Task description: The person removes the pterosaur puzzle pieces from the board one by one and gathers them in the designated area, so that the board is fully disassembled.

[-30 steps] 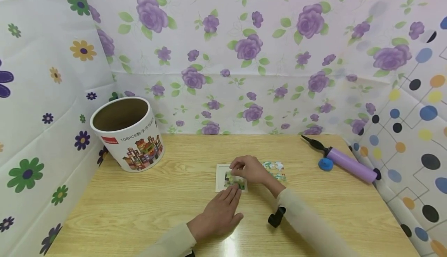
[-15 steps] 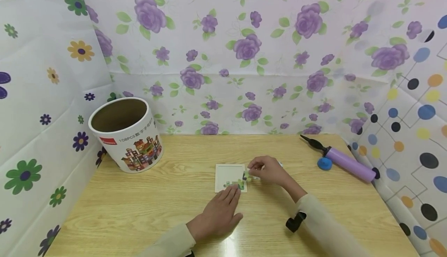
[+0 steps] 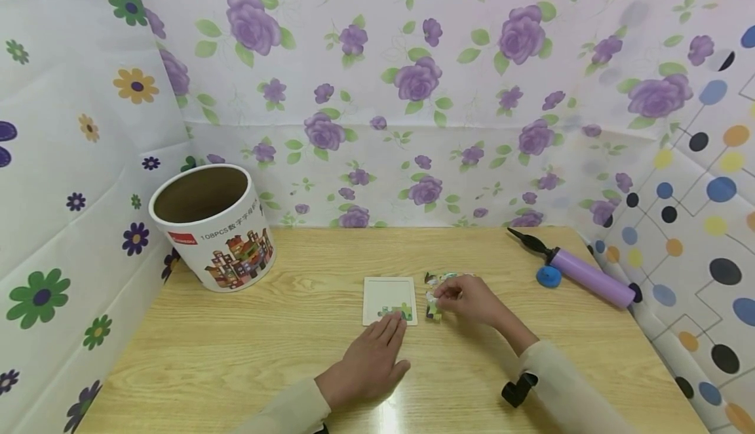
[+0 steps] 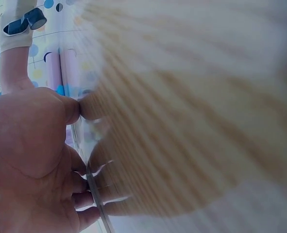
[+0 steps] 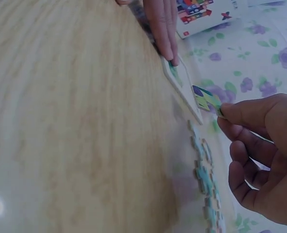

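Observation:
A green and purple jigsaw piece (image 5: 206, 100) is pinched between thumb and index finger of my right hand (image 3: 474, 299), just right of the tray. The square white puzzle tray (image 3: 382, 290) lies on the table with a few joined green pieces (image 3: 400, 311) at its lower right. My left hand (image 3: 367, 359) lies with straight fingers on the tray's front edge, the fingertips touching those pieces. Loose jigsaw pieces (image 5: 204, 170) lie beside the tray, partly hidden by my right hand in the head view. The left wrist view shows the palm (image 4: 26, 145) over the tabletop.
A big white printed bucket (image 3: 215, 227) stands at the back left of the wooden table (image 3: 248, 342). At the back right lie a purple hand pump (image 3: 592, 278) and a small blue object (image 3: 548, 276). Patterned cloth (image 3: 354, 93) hangs around the table.
My right hand has moved off the tray to the right with the jigsaw piece, baring most of the tray and some loose pieces. My left hand has stayed in place.

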`<action>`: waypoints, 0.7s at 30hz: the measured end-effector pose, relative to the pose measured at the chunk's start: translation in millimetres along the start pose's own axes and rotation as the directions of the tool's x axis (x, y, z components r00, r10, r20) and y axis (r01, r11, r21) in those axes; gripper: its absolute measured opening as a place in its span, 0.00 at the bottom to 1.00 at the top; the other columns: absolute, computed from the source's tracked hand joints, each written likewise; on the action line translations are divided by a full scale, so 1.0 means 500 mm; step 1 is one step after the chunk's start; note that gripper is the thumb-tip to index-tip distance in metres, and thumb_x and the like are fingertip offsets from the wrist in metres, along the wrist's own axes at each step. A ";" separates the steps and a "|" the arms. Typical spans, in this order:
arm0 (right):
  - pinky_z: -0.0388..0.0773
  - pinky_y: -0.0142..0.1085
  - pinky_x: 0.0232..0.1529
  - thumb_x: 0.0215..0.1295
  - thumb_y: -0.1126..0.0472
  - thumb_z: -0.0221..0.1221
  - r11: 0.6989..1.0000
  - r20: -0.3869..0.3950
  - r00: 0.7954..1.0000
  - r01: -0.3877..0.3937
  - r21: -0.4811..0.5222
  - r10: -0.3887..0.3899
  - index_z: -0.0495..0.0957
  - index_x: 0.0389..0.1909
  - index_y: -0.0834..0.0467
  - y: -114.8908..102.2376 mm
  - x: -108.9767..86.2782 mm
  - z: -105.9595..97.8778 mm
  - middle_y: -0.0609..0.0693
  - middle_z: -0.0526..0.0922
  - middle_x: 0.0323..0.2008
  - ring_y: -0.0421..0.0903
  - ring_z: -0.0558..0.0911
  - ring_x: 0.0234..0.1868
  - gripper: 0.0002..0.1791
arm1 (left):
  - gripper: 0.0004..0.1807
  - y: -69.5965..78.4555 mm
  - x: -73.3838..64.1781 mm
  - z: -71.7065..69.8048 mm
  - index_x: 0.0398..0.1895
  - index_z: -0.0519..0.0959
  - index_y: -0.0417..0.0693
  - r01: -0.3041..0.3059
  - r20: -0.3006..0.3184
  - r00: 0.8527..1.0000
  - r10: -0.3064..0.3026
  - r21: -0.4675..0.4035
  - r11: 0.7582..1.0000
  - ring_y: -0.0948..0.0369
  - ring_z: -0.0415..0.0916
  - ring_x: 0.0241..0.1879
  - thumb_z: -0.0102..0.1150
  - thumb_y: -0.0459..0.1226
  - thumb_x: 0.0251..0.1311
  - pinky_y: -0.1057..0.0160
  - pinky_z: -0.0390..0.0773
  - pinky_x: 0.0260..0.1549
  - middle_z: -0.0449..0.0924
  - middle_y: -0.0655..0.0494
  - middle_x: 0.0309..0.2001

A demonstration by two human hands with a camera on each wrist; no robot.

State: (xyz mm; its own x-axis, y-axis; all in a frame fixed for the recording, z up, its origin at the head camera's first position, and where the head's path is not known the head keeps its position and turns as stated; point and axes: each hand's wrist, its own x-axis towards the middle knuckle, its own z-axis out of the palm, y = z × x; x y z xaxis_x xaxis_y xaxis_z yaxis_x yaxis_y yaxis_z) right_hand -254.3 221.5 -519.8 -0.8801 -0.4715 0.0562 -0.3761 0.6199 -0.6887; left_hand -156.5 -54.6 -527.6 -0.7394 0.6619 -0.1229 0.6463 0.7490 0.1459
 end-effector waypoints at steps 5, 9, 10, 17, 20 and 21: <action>0.79 0.33 0.33 0.67 0.59 0.68 1.000 0.017 1.000 -0.025 0.000 0.025 0.88 0.38 0.49 0.011 -0.010 0.013 0.37 0.84 0.30 0.38 0.80 0.31 0.03 | 0.39 0.003 -0.003 -0.003 0.81 0.53 0.37 0.005 0.003 1.000 -0.005 0.013 1.000 0.50 0.46 0.81 0.34 0.55 0.80 0.51 0.56 0.75 0.47 0.42 0.81; 0.79 0.33 0.32 0.66 0.60 0.69 0.999 0.018 0.999 -0.034 -0.002 0.034 0.89 0.38 0.48 0.020 -0.012 0.022 0.36 0.85 0.31 0.37 0.80 0.31 0.03 | 0.39 0.004 -0.001 -0.002 0.81 0.52 0.37 0.006 0.009 1.000 -0.007 0.027 1.000 0.50 0.45 0.81 0.34 0.56 0.80 0.51 0.56 0.75 0.47 0.43 0.82; 0.79 0.32 0.32 0.66 0.60 0.69 0.999 0.018 0.999 -0.036 -0.003 0.036 0.89 0.38 0.48 0.021 -0.012 0.024 0.36 0.86 0.31 0.37 0.80 0.31 0.03 | 0.39 0.004 -0.001 -0.002 0.81 0.52 0.37 0.006 0.010 1.000 -0.006 0.033 0.999 0.51 0.46 0.81 0.34 0.56 0.80 0.51 0.56 0.75 0.47 0.43 0.82; 0.79 0.31 0.33 0.65 0.62 0.69 1.000 0.019 1.000 -0.022 -0.022 0.023 0.90 0.38 0.50 0.023 -0.009 0.029 0.39 0.88 0.35 0.36 0.80 0.32 0.04 | 0.39 0.002 0.002 0.002 0.81 0.53 0.38 0.008 0.007 1.000 -0.009 0.056 0.998 0.51 0.46 0.81 0.34 0.56 0.80 0.52 0.57 0.75 0.47 0.43 0.82; 0.79 0.31 0.32 0.66 0.63 0.68 1.000 0.029 1.000 -0.007 -0.023 0.008 0.90 0.38 0.51 0.024 -0.007 0.030 0.41 0.89 0.36 0.35 0.80 0.31 0.04 | 0.39 0.002 0.002 0.003 0.81 0.53 0.38 0.009 0.006 1.000 -0.009 0.051 0.999 0.51 0.46 0.81 0.34 0.56 0.80 0.52 0.57 0.75 0.47 0.43 0.82; 0.79 0.31 0.32 0.66 0.63 0.68 1.000 0.032 0.999 -0.005 -0.026 0.006 0.90 0.38 0.52 0.024 -0.007 0.030 0.41 0.89 0.36 0.35 0.80 0.31 0.04 | 0.39 0.002 0.002 0.003 0.81 0.53 0.38 0.009 0.007 1.000 -0.009 0.049 0.999 0.51 0.46 0.81 0.34 0.56 0.80 0.52 0.57 0.75 0.47 0.43 0.82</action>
State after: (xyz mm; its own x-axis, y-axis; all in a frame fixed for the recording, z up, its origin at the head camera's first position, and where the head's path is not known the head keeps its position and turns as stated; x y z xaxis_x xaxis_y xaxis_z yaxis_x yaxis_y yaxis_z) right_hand -251.5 221.0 -539.3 -0.8725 -0.4878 0.0289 -0.3790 0.6381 -0.6702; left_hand -156.3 -53.2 -528.9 -0.7440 0.6553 -0.1308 0.6482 0.7553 0.0967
